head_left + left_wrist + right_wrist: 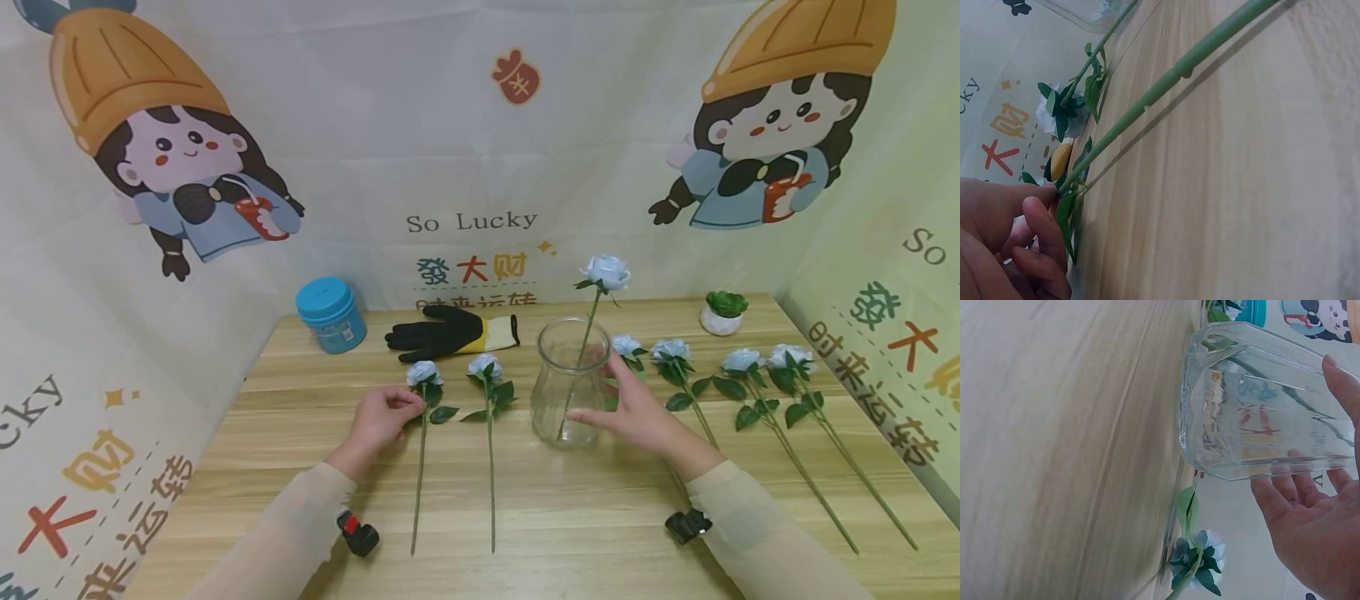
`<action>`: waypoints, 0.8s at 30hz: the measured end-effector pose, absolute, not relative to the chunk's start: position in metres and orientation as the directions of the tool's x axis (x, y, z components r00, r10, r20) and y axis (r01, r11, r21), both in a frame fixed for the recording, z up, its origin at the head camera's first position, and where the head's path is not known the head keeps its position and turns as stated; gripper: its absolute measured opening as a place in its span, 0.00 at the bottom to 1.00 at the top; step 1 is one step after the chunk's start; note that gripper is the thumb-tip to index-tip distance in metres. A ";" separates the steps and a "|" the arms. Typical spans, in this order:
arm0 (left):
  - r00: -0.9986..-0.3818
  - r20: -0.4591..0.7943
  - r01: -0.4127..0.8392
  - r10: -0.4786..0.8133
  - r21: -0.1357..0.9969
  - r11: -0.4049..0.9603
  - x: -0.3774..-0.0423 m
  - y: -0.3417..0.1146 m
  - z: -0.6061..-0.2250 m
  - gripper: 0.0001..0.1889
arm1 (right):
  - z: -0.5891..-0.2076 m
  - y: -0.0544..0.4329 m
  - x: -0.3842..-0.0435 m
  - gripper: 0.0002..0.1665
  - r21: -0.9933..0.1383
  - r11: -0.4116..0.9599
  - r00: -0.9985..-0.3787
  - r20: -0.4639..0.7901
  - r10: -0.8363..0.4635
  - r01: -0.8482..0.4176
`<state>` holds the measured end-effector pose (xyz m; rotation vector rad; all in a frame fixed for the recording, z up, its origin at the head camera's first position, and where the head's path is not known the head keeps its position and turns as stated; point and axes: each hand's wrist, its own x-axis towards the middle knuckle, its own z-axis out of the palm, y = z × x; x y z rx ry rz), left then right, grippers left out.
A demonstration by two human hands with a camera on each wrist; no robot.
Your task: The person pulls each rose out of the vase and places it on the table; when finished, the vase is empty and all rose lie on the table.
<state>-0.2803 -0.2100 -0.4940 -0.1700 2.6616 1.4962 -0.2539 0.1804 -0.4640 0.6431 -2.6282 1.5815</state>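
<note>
My left hand (381, 421) pinches the stem of a pale blue artificial rose (424, 372) just under its bloom. The left wrist view shows thumb and finger together on the green stem (1147, 100), which runs close above the wood. My right hand (637, 412) grips the right side of a clear glass vase (551, 408), thumb in front and fingers behind. One blue rose (606, 272) leans in this vase, its bloom above the rim. In the right wrist view the faceted vase (1254, 456) stands between thumb and fingers. Another rose (485, 367) lies between the left hand and the vase.
Several blue roses (791, 358) lie on the right of the wooden table (562, 517). Along the back are a blue lidded jar (330, 317), a black and yellow glove (450, 332) and a small potted plant (723, 313). A printed cloth (360, 125) hangs behind.
</note>
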 end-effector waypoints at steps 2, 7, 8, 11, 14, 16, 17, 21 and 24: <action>-0.990 -0.130 -0.139 -0.053 0.843 0.520 -0.280 -0.210 -0.494 0.06 | -0.464 0.180 -0.254 0.58 -0.845 0.408 -0.917 0.211 -0.339 -0.346; -0.988 -0.145 -0.146 -0.043 0.838 0.525 -0.280 -0.210 -0.493 0.06 | -0.464 0.180 -0.254 0.58 -0.851 0.399 -0.917 0.210 -0.339 -0.342; -0.988 -0.149 -0.148 -0.041 0.839 0.524 -0.280 -0.210 -0.493 0.06 | -0.464 0.180 -0.254 0.58 -0.851 0.397 -0.917 0.210 -0.340 -0.342; -0.988 -0.149 -0.147 -0.037 0.841 0.520 -0.280 -0.210 -0.494 0.06 | -0.464 0.180 -0.254 0.58 -0.853 0.392 -0.916 0.213 -0.341 -0.344; -0.988 -0.147 -0.146 -0.037 0.847 0.512 -0.280 -0.211 -0.493 0.07 | -0.464 0.180 -0.254 0.58 -0.854 0.390 -0.915 0.213 -0.342 -0.344; -0.989 -0.143 -0.146 -0.044 0.849 0.507 -0.280 -0.213 -0.491 0.08 | -0.464 0.180 -0.254 0.58 -0.855 0.387 -0.915 0.214 -0.342 -0.344; -0.989 -0.139 -0.145 -0.048 0.851 0.504 -0.280 -0.214 -0.489 0.08 | -0.464 0.180 -0.254 0.58 -0.856 0.386 -0.915 0.213 -0.343 -0.344; -0.993 -0.106 -0.122 -0.059 0.849 0.514 -0.283 -0.219 -0.477 0.11 | -0.465 0.181 -0.254 0.59 -0.855 0.387 -0.914 0.212 -0.347 -0.345; -0.996 -0.070 -0.093 -0.062 0.845 0.527 -0.286 -0.219 -0.461 0.14 | -0.465 0.181 -0.255 0.59 -0.854 0.389 -0.914 0.210 -0.347 -0.344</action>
